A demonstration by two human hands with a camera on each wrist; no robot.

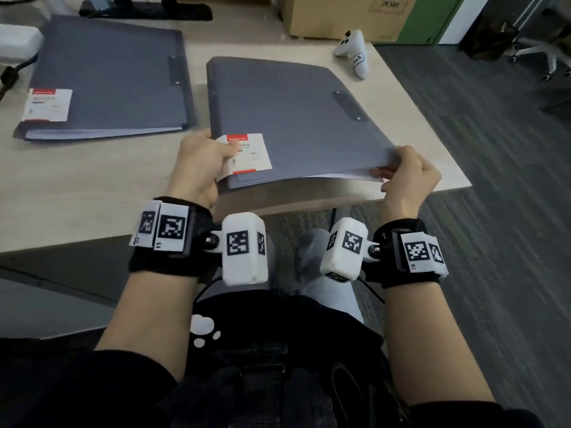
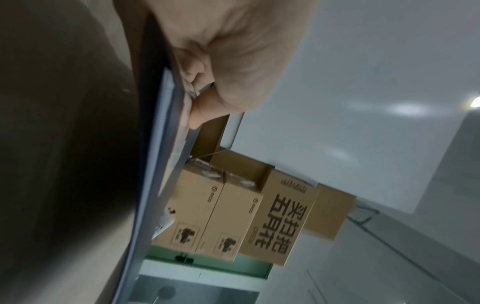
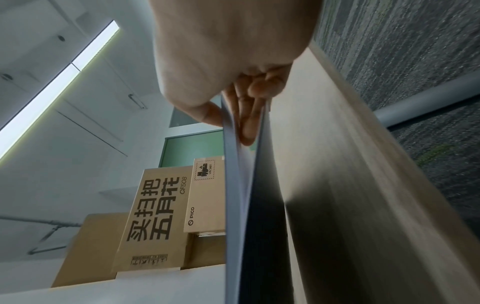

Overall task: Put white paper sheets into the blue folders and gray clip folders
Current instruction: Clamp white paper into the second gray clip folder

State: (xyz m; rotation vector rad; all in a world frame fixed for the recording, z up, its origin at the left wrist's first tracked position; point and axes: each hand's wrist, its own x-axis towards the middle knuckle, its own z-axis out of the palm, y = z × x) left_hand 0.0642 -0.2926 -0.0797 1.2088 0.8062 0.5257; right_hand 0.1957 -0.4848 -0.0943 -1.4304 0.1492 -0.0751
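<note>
A gray clip folder with white sheets inside is held just above the table's near right part, its near edge raised. My left hand pinches its near left corner, thumb on the white and red label. My right hand grips the near right corner, thumb on top of the cover and fingers between the cover and the sheets. The left wrist view shows the folder's edge held in my curled fingers. A second gray clip folder holding paper lies shut at the left.
The light wooden table ends close on the right above dark carpet. A white controller lies at the far right corner. Cardboard boxes stand behind the table. A black object and cables lie at the back left.
</note>
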